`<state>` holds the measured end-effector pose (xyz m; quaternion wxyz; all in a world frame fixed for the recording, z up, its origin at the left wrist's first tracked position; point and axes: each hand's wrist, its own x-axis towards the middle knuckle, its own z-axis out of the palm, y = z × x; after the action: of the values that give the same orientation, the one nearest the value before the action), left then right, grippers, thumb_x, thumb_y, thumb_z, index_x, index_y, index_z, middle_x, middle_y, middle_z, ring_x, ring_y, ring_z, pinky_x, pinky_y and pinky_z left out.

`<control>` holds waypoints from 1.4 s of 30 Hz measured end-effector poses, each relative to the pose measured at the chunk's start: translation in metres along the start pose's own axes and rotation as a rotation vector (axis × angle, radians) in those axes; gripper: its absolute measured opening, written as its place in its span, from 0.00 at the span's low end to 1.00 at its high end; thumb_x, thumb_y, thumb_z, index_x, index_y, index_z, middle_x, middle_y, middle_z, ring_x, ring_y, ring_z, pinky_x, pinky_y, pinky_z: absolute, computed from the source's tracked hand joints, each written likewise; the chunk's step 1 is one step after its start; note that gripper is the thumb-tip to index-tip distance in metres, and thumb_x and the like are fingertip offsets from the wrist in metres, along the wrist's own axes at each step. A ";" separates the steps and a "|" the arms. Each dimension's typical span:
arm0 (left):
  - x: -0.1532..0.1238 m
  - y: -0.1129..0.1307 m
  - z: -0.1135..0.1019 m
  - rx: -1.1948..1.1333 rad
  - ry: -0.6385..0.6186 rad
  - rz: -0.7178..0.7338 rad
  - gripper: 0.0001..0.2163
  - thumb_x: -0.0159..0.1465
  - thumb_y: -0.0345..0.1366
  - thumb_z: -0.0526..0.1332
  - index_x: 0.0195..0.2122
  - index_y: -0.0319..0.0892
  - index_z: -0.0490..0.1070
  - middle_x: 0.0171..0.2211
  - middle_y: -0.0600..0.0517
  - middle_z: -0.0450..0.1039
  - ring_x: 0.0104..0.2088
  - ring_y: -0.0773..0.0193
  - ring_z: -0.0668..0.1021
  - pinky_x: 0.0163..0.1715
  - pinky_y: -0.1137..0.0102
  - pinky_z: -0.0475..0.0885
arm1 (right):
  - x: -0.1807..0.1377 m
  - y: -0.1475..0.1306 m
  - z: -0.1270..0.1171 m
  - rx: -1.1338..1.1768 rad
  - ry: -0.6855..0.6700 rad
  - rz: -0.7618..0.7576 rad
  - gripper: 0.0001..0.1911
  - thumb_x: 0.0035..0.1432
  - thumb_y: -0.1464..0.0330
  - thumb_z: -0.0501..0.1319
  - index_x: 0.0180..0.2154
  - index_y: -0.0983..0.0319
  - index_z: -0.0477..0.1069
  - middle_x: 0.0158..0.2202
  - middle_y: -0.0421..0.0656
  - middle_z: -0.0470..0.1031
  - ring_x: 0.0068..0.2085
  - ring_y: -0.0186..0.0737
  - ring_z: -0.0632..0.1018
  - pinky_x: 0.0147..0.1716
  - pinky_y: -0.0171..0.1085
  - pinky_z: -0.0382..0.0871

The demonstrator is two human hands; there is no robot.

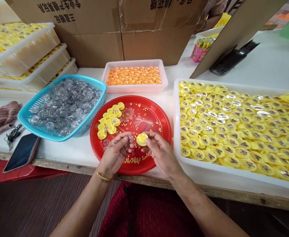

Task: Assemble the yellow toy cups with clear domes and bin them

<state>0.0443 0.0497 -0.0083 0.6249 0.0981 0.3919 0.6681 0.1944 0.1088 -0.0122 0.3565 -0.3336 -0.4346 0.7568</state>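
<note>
Over the front of a round red tray (146, 113), my right hand (160, 151) pinches a small yellow plastic cup with a wide rim (141, 139), tilted so its inside faces me. Close beside it, my left hand (118, 151) is closed on a small clear plastic cap (130, 136), partly hidden by the fingers. Several more yellow cups (108, 121) stand grouped on the tray's left side. Tiny yellow pellets (134, 160) lie scattered over the tray. A blue basket (23, 113) to the left holds many clear caps (67, 105).
On the right, a large white bin (177, 125) is full of capped yellow cups (223, 128). A white tray of orange pieces (134, 75) stands behind. Stacked bins (40, 49), a phone (22, 153) and keys (13, 135) are at left. Cardboard (97, 39) walls the back.
</note>
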 end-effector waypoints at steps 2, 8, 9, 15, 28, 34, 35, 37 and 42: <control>0.000 0.000 0.001 -0.036 0.011 -0.031 0.09 0.57 0.29 0.67 0.39 0.36 0.75 0.29 0.52 0.74 0.27 0.72 0.75 0.24 0.80 0.70 | 0.000 -0.001 0.000 0.067 -0.015 0.038 0.19 0.56 0.58 0.67 0.45 0.60 0.68 0.43 0.44 0.73 0.41 0.43 0.76 0.34 0.37 0.76; -0.001 -0.001 0.003 -0.003 0.032 -0.054 0.11 0.56 0.32 0.68 0.40 0.38 0.75 0.29 0.53 0.74 0.25 0.72 0.75 0.21 0.80 0.68 | 0.001 -0.003 0.000 0.151 -0.026 0.057 0.18 0.54 0.60 0.69 0.44 0.59 0.69 0.45 0.43 0.71 0.42 0.43 0.76 0.36 0.39 0.76; -0.002 -0.002 0.003 0.032 0.029 -0.031 0.11 0.56 0.32 0.68 0.40 0.38 0.75 0.29 0.53 0.74 0.25 0.72 0.75 0.21 0.79 0.69 | 0.002 -0.003 0.000 0.146 -0.028 0.052 0.18 0.55 0.59 0.68 0.44 0.59 0.70 0.44 0.43 0.71 0.42 0.42 0.76 0.36 0.39 0.76; -0.004 -0.004 0.002 0.380 -0.010 0.204 0.09 0.59 0.37 0.66 0.40 0.40 0.78 0.28 0.52 0.75 0.29 0.69 0.75 0.28 0.75 0.71 | 0.001 -0.001 -0.001 0.054 0.003 0.043 0.19 0.55 0.57 0.67 0.46 0.58 0.70 0.43 0.43 0.73 0.42 0.43 0.76 0.32 0.36 0.76; -0.006 0.007 0.011 0.939 -0.044 0.343 0.12 0.63 0.35 0.60 0.47 0.43 0.73 0.31 0.53 0.73 0.29 0.69 0.74 0.31 0.74 0.70 | 0.002 0.005 -0.001 0.031 0.001 0.070 0.23 0.56 0.54 0.66 0.47 0.60 0.68 0.39 0.42 0.74 0.36 0.38 0.78 0.33 0.33 0.71; -0.001 0.009 0.020 0.966 -0.026 0.322 0.06 0.60 0.35 0.64 0.36 0.40 0.76 0.26 0.53 0.73 0.25 0.69 0.73 0.26 0.74 0.69 | 0.003 0.010 -0.002 -0.017 0.021 0.030 0.21 0.58 0.52 0.63 0.46 0.59 0.68 0.37 0.42 0.75 0.37 0.40 0.78 0.34 0.36 0.72; 0.000 0.008 0.021 0.940 -0.026 0.313 0.06 0.60 0.35 0.64 0.36 0.40 0.76 0.26 0.53 0.73 0.24 0.69 0.73 0.24 0.74 0.68 | 0.003 0.010 -0.002 -0.021 0.021 0.026 0.21 0.59 0.52 0.63 0.46 0.59 0.69 0.37 0.42 0.75 0.37 0.40 0.78 0.34 0.36 0.73; 0.003 0.007 0.021 0.905 -0.014 0.324 0.06 0.59 0.35 0.64 0.36 0.41 0.78 0.25 0.52 0.73 0.24 0.69 0.73 0.24 0.74 0.68 | 0.003 0.010 -0.002 -0.023 0.019 0.026 0.20 0.59 0.52 0.62 0.46 0.59 0.69 0.38 0.42 0.75 0.37 0.40 0.78 0.34 0.36 0.73; 0.008 0.005 0.018 1.004 0.011 0.447 0.05 0.57 0.32 0.66 0.35 0.43 0.80 0.27 0.51 0.73 0.26 0.66 0.73 0.24 0.74 0.67 | 0.001 0.007 -0.001 -0.050 0.020 0.026 0.20 0.61 0.53 0.61 0.48 0.59 0.68 0.40 0.42 0.75 0.38 0.40 0.78 0.37 0.37 0.74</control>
<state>0.0498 0.0648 0.0040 0.3421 0.4613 0.6356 0.5159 0.1932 0.1073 -0.0188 0.3425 -0.3555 -0.4455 0.7469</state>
